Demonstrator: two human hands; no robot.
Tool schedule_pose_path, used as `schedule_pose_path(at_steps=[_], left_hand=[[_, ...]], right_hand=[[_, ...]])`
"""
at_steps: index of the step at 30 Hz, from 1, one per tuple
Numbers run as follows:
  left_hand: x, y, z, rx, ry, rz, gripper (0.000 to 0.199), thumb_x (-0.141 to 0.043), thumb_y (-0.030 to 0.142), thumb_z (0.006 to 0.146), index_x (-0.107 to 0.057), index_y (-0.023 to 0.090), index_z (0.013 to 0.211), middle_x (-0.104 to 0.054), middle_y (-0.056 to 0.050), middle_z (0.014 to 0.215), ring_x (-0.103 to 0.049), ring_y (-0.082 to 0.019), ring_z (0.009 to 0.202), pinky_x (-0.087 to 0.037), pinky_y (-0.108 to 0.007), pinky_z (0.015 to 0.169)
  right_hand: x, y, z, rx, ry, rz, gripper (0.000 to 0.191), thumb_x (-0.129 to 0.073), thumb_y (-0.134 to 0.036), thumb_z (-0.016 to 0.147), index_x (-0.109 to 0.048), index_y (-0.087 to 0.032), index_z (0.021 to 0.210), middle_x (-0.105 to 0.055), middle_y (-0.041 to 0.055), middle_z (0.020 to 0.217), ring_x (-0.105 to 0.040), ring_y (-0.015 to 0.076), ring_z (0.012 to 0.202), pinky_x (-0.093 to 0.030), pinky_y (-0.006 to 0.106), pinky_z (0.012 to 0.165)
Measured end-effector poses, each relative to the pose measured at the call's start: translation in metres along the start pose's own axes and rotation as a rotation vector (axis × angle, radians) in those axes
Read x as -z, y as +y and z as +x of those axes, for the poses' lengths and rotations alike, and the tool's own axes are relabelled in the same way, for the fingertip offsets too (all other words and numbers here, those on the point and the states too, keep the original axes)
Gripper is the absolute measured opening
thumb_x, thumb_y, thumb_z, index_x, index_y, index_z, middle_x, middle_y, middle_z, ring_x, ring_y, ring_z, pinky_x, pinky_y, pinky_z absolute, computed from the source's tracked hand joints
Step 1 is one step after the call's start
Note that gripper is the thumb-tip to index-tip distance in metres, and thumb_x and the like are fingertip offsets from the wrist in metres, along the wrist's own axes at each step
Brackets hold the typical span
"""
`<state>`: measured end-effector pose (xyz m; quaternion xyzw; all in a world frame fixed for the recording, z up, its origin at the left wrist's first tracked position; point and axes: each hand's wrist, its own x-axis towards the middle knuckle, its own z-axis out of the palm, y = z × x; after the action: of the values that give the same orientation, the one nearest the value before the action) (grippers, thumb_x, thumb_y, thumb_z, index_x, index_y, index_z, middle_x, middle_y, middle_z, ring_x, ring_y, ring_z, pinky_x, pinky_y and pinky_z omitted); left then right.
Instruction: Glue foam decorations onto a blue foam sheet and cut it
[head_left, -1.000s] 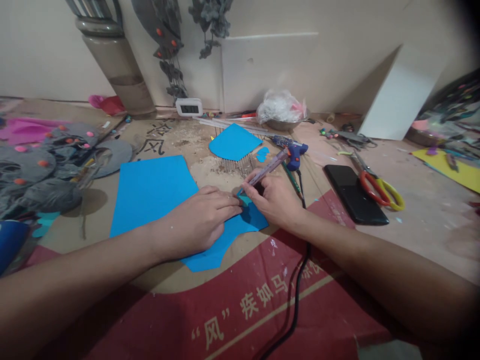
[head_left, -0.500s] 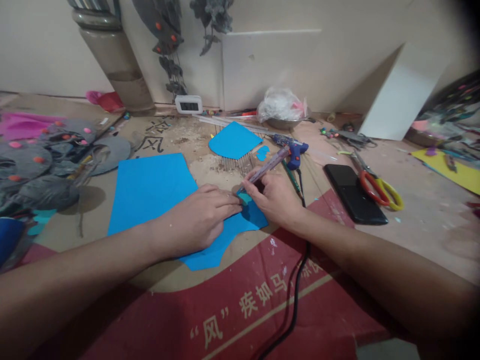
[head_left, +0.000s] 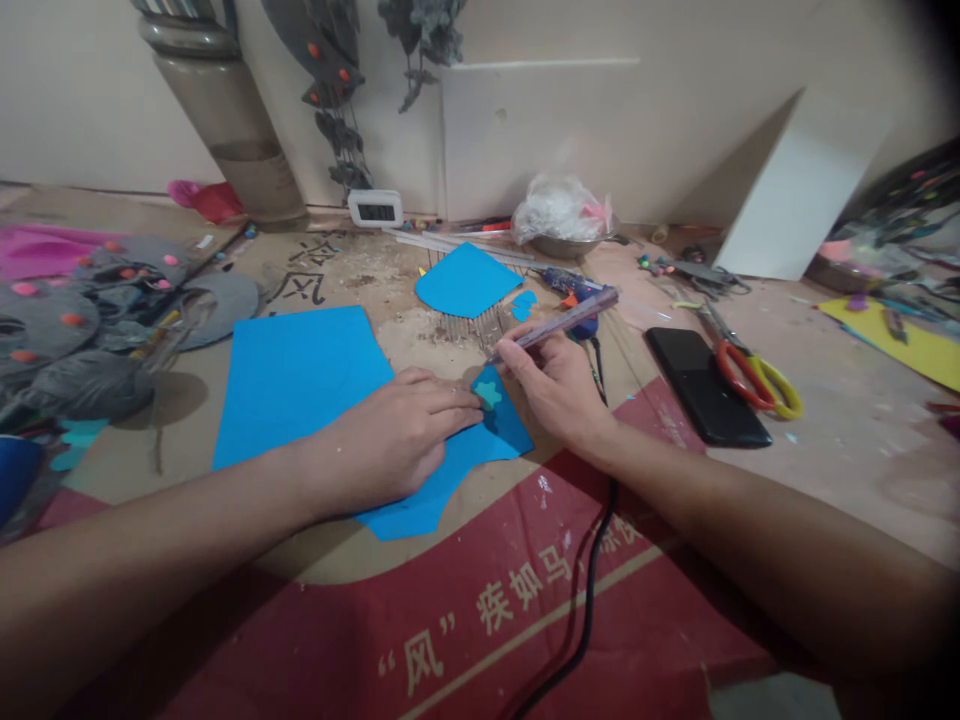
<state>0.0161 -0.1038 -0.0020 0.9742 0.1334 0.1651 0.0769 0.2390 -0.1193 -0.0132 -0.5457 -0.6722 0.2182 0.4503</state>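
My left hand (head_left: 409, 430) lies flat on a large blue sheet (head_left: 300, 385) with cut edges, fingers stretched together. Its fingertips press the edge of a small teal flower-shaped cut-out (head_left: 489, 393) that rests on the sheet's right part. My right hand (head_left: 555, 385) is closed round a slim, pale purple patterned pen (head_left: 570, 318), its lower end just above the cut-out at the sheet's upper corner. Beyond the hands, a smaller blue cut piece (head_left: 469, 280) lies over a row of thin bristles or pins. Tiny blue scraps (head_left: 523, 305) sit beside it.
A blue glue gun (head_left: 585, 310) lies behind my right hand, its black cord (head_left: 589, 600) running forward. To the right are a phone (head_left: 705, 385) and red-yellow scissors (head_left: 757, 375). Grey decorated pieces (head_left: 52, 320) crowd the left. A small digital clock (head_left: 376, 208) stands behind.
The pen has tilted lower to the right, and its tip has moved up and away from the cut-out, which now shows more fully. My left hand has stayed in place.
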Motion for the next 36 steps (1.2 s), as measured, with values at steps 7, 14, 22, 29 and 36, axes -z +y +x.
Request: schedule_pose_path(at_steps=[7, 14, 22, 29, 36], left_hand=[[0.0, 0.0, 0.001, 0.001, -0.007, 0.022, 0.045, -0.044, 0.004, 0.086, -0.066, 0.014, 0.125, -0.068, -0.011, 0.131, -0.062, -0.024, 0.122, -0.046, -0.043, 0.106], [0.001, 0.0, 0.002, 0.006, 0.004, 0.005, 0.043, -0.046, 0.004, 0.085, -0.067, 0.013, 0.122, -0.07, -0.012, 0.125, -0.064, -0.024, 0.118, -0.049, -0.043, 0.104], [-0.001, 0.002, 0.006, 0.065, 0.061, -0.05, 0.043, -0.047, 0.005, 0.088, -0.063, 0.015, 0.126, -0.065, -0.012, 0.13, -0.061, -0.024, 0.12, -0.053, -0.039, 0.101], [0.001, 0.011, 0.015, 0.072, -0.042, 0.114, 0.034, -0.048, 0.012, 0.092, -0.067, 0.011, 0.119, -0.07, -0.014, 0.119, -0.06, -0.032, 0.118, -0.049, -0.051, 0.095], [-0.002, 0.011, 0.012, 0.08, 0.0, 0.084, 0.041, -0.045, 0.006, 0.088, -0.067, 0.013, 0.122, -0.069, -0.013, 0.126, -0.062, -0.027, 0.116, -0.049, -0.045, 0.095]], right_hand=[[0.0, 0.0, -0.001, 0.059, -0.046, 0.0, 0.01, -0.059, -0.029, 0.093, -0.061, -0.021, 0.098, -0.065, 0.0022, 0.089, -0.061, 0.0166, 0.081, -0.049, 0.03, 0.074], [0.003, 0.009, 0.0, 0.094, -0.149, -0.139, 0.022, -0.074, -0.022, 0.08, -0.06, -0.021, 0.097, -0.064, -0.0021, 0.085, -0.056, 0.0135, 0.072, -0.043, 0.027, 0.066], [0.007, 0.013, 0.002, 0.168, -0.217, -0.217, 0.018, -0.067, -0.03, 0.086, -0.056, -0.021, 0.097, -0.064, 0.0014, 0.091, -0.056, 0.0173, 0.081, -0.041, 0.029, 0.071], [0.006, 0.017, 0.002, 0.235, -0.218, -0.182, 0.017, -0.064, -0.03, 0.086, -0.056, -0.02, 0.098, -0.063, 0.0026, 0.094, -0.056, 0.0184, 0.085, -0.042, 0.031, 0.075], [0.003, 0.007, -0.002, 0.026, -0.029, 0.003, 0.013, -0.053, -0.03, 0.094, -0.056, -0.02, 0.102, -0.065, 0.0022, 0.09, -0.059, 0.0159, 0.078, -0.045, 0.029, 0.07]])
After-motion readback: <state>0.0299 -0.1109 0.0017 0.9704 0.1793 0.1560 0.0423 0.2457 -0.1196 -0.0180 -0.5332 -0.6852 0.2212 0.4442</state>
